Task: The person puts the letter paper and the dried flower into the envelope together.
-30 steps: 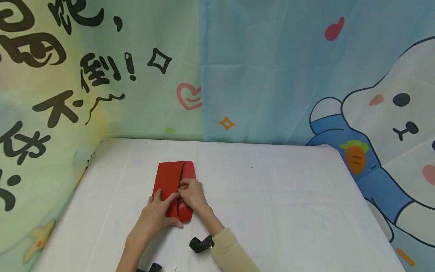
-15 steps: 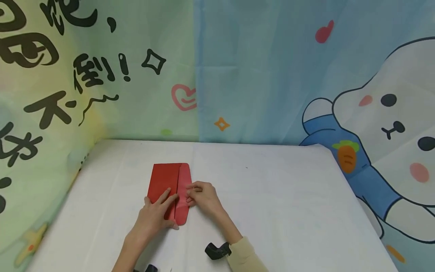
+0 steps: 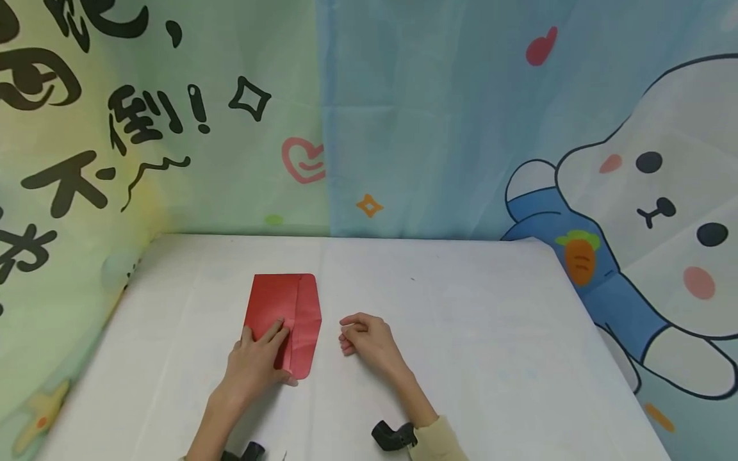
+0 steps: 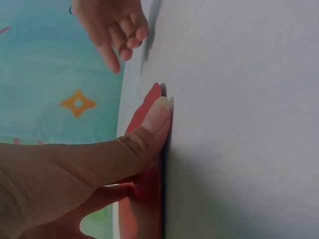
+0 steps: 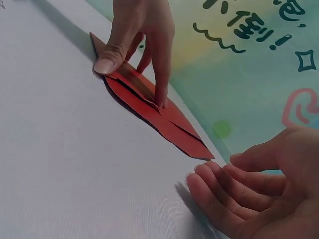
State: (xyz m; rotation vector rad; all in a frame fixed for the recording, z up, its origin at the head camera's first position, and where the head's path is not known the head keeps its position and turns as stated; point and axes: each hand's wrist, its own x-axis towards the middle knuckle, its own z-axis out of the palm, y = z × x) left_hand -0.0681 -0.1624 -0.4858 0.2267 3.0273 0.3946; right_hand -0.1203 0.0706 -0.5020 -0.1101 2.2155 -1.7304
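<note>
A red paper envelope [image 3: 271, 296] lies on the white-covered table, its lighter flap [image 3: 307, 320] out along the right side. My left hand [image 3: 250, 360] rests on it with spread fingers pressing the paper, and its thumb [image 4: 158, 115] sits at the near edge. In the right wrist view a dark gap runs along the seam beside the left fingers. To the right of the envelope, apart from it, my right hand [image 3: 371, 339] hovers close over the table with loosely bent fingers, holding nothing. Part of the envelope's left side is hidden under the left hand.
The white cloth [image 3: 490, 358] covers the table out to its far edge. Behind it hangs a printed curtain [image 3: 415, 128] with a bear and dark lettering. A black wrist camera [image 3: 393, 436] is strapped at the right sleeve.
My right hand has left the envelope's seam, drawn across the flap and moved off to the right. The left hand stays on the envelope. The head view has shifted slightly right.
</note>
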